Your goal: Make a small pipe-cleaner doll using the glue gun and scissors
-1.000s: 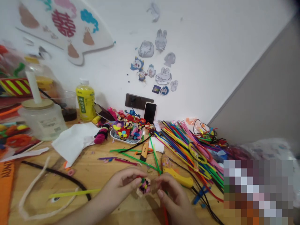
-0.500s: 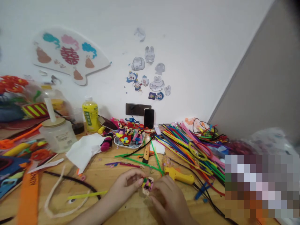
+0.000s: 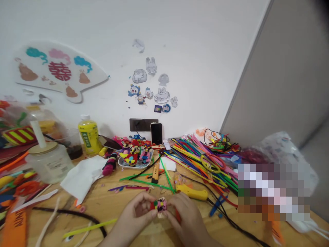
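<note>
Between both hands, above the front of the table, is a small fuzzy doll (image 3: 161,204) in pink, black, yellow, green and red, seemingly made of pipe cleaners. My left hand (image 3: 140,209) pinches its red and green end between thumb and fingers. From the other side, my right hand (image 3: 185,212) grips its pink end with thumb and fingertips, which cover part of it. Just beyond the right hand lies a yellow glue gun (image 3: 192,192). Similar dolls (image 3: 134,152) stand in a white tray (image 3: 136,166) further back.
Many colourful pipe cleaners (image 3: 195,161) are heaped at the back right. An orange-and-black box cutter (image 3: 155,173) and loose green strips lie ahead. To the left are white tissue (image 3: 81,176), a glass jar (image 3: 50,164) and a yellow bottle (image 3: 89,134). A phone (image 3: 156,133) leans against the wall.
The doll has been turned between my fingers, its red and green part now towards my left hand. The whole view has shifted, so the background sits further left.
</note>
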Demonstrator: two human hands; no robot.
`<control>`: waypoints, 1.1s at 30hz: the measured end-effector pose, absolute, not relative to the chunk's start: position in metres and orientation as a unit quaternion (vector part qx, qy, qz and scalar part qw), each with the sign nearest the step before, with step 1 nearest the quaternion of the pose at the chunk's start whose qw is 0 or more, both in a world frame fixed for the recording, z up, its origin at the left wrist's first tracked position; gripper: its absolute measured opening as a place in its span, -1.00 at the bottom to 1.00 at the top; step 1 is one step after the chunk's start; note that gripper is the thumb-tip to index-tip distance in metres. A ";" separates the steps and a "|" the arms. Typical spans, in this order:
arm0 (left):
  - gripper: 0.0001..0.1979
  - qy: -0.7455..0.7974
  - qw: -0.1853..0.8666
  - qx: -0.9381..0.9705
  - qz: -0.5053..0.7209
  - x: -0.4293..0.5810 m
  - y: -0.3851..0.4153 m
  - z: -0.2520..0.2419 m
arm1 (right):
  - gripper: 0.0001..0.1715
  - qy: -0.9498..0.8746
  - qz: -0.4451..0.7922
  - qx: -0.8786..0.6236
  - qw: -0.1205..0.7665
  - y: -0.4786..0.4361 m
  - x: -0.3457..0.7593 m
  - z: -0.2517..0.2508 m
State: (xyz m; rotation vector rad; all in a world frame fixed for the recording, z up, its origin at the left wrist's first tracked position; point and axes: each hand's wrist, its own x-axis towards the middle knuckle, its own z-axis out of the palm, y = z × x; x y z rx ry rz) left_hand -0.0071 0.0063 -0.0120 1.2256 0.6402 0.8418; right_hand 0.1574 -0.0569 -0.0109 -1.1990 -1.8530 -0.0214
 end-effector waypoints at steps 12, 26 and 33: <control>-0.73 0.332 0.612 0.584 0.417 -0.004 -0.002 -0.014 | -0.92 -0.760 -0.082 -0.471 0.441 -0.058 0.154 -0.005; -0.83 0.360 0.577 0.604 0.415 -0.004 -0.007 -0.008 | -0.87 -0.777 -0.197 -0.436 0.410 -0.059 0.155 0.001; -0.87 0.366 0.543 0.633 0.413 -0.004 -0.008 -0.005 | -0.88 -0.779 -0.190 -0.441 0.403 -0.059 0.155 0.001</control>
